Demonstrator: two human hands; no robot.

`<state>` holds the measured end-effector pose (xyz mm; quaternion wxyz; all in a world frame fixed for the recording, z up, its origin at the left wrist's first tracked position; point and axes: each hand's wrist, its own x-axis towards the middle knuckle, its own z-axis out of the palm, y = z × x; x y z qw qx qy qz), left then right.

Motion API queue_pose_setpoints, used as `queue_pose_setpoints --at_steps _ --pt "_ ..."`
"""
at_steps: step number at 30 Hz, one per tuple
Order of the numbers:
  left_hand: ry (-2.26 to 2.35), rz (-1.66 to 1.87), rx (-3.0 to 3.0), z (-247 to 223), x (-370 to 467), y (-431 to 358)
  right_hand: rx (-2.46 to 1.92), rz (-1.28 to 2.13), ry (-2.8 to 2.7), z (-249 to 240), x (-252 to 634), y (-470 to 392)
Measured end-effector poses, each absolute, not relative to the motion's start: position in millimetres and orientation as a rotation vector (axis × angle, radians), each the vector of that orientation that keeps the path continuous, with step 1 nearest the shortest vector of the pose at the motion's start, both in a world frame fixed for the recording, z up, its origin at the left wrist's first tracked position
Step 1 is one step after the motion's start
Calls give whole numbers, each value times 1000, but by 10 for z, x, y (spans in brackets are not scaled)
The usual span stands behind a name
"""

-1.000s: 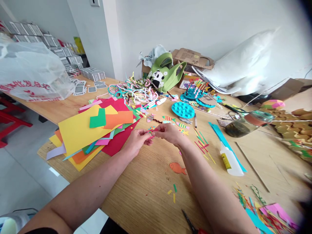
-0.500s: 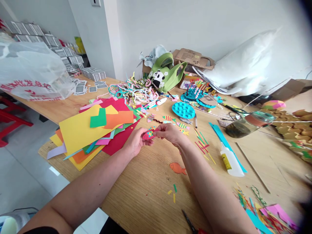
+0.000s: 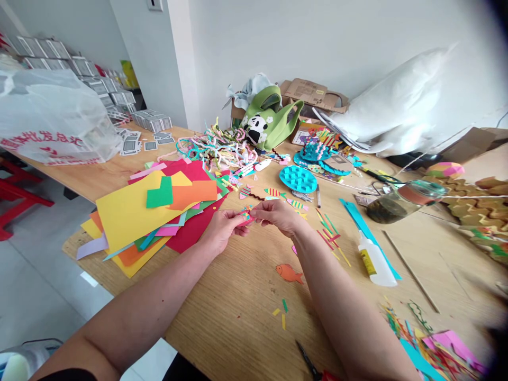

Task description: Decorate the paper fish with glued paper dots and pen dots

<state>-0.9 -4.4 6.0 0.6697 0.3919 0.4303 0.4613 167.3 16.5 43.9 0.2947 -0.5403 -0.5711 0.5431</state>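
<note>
Near the middle of the wooden table, my left hand [image 3: 225, 228] pinches a small red paper fish [image 3: 246, 217] with colourful bits on it. Fingers of my right hand [image 3: 273, 214] are closed at the fish's right side, and part of the fish is hidden by both hands. Striped paper fish [image 3: 274, 193] lie just beyond the hands. An orange paper fish [image 3: 289, 273] lies flat nearer to me, above a few green and yellow paper scraps [image 3: 283, 320].
Coloured paper sheets [image 3: 127, 211] are piled at the left. A glue bottle [image 3: 376, 262], a thin stick [image 3: 410, 271] and a glass jar [image 3: 405, 201] lie at the right. Scissors [image 3: 307, 360] lie at the front edge. A green panda bag [image 3: 273, 119] stands behind.
The red fish has turned in my left hand and more of it is covered by my fingers. My right hand has shifted slightly.
</note>
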Motion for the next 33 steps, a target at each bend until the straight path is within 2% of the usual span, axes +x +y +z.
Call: queue_pose_setpoints --at_steps 20,33 --pt "1006 997 984 45 15 -74 -1460 1420 -1711 286 1699 212" --pt "949 1027 993 68 -12 -72 -1288 1671 -1523 412 1751 169"
